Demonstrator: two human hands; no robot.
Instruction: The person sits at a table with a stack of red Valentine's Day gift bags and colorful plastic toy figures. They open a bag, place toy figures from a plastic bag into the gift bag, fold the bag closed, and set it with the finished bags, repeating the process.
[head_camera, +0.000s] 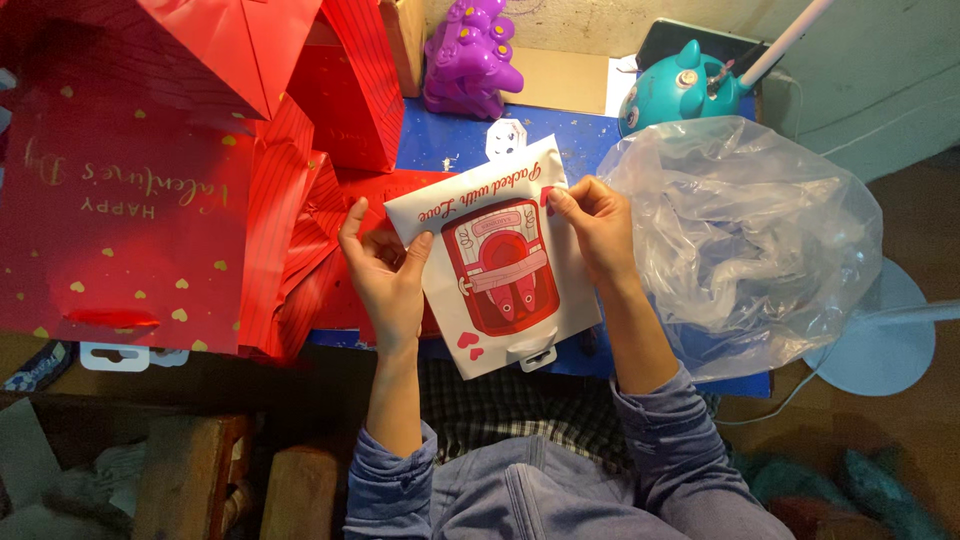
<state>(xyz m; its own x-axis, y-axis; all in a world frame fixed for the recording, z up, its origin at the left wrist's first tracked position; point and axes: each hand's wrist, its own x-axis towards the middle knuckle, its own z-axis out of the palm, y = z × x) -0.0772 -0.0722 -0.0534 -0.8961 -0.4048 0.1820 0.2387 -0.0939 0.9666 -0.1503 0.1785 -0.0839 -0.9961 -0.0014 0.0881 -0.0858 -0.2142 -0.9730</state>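
Note:
I hold a flat white pouch (500, 270) with a red printed picture and small pink hearts, tilted over a blue table (450, 140). My left hand (385, 270) grips its left edge, thumb on the front. My right hand (595, 225) pinches its upper right edge with fingers curled. A hang tab sticks out at the pouch's lower edge.
Red gift bags (130, 170) with gold hearts are stacked at the left. A large crumpled clear plastic bag (740, 230) lies to the right. A purple toy (470, 55) and a teal toy (680, 85) stand at the back. A white fan base (880, 340) is on the floor.

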